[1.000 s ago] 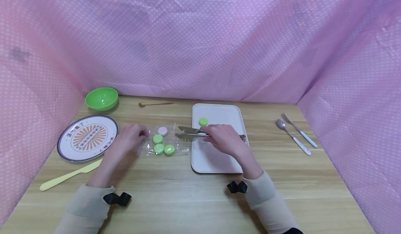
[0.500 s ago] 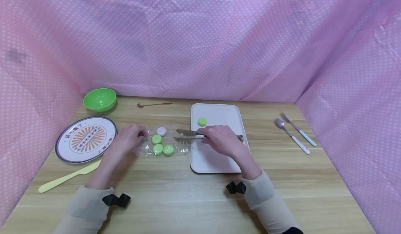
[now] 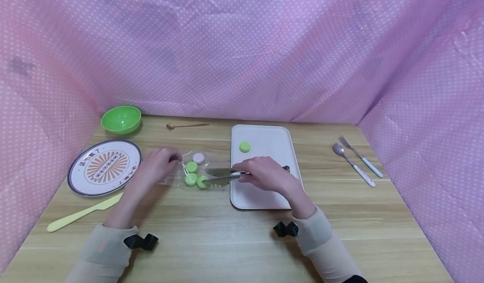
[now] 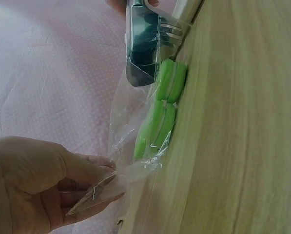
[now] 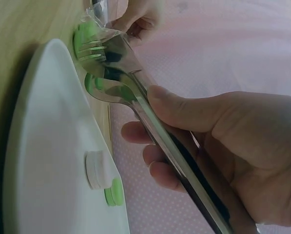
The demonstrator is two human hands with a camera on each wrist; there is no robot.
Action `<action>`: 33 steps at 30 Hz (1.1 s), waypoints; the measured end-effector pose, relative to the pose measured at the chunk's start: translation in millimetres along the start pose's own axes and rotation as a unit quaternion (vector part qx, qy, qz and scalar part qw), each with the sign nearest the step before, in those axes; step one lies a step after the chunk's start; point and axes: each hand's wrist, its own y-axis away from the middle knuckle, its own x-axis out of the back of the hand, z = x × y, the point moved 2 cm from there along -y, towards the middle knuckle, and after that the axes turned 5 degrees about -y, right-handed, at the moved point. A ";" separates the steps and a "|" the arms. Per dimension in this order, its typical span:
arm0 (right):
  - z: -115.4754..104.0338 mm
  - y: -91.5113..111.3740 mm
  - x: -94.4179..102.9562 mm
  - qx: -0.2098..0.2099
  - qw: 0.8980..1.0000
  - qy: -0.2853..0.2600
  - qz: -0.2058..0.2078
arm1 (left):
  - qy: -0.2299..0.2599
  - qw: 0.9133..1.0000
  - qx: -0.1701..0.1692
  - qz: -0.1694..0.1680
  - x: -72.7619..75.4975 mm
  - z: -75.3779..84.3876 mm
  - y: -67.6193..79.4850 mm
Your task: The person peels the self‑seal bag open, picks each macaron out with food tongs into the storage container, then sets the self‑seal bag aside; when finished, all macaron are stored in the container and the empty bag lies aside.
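A clear plastic bag point(image 4: 123, 124) lies on the wooden table, holding several green macarons point(image 3: 191, 167) and a pale pink macaron point(image 3: 198, 158). My left hand point(image 3: 159, 163) pinches the bag's left end between thumb and fingers. In my right hand point(image 3: 262, 173) are metal tongs point(image 5: 155, 124), one end flat, the other fork-like. Their spread tips reach the bag's right side, the tined one over the nearest green macaron. Beneath the right hand is a white tray point(image 3: 261, 199), bearing a green macaron point(image 3: 245, 147) and a whitish macaron point(image 5: 97, 169) that the hand hides in the head view.
A patterned plate point(image 3: 103, 167) and a green bowl point(image 3: 121, 120) stand at the left, with a yellow knife point(image 3: 83, 213) in front. A thin gold stirrer point(image 3: 189, 125) lies at the back. Towards the right edge are a spoon point(image 3: 353, 165) and a fork point(image 3: 361, 157). Pink curtain surrounds the table.
The tongs have shifted slightly left and towards me, their tips now spread wider over the nearest green macaron. My left hand has moved a little right and away with the bag's end.
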 end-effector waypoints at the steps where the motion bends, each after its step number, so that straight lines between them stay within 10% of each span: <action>1: -0.9 -0.2 -0.4 0.003 1.000 0.002 0.000 | 0.003 1.000 0.002 -0.004 0.2 0.4 -0.1; 33: -1.5 -1.0 -6.5 -0.023 0.998 0.052 0.029 | 0.006 0.999 0.050 0.003 6.0 -2.0 4.0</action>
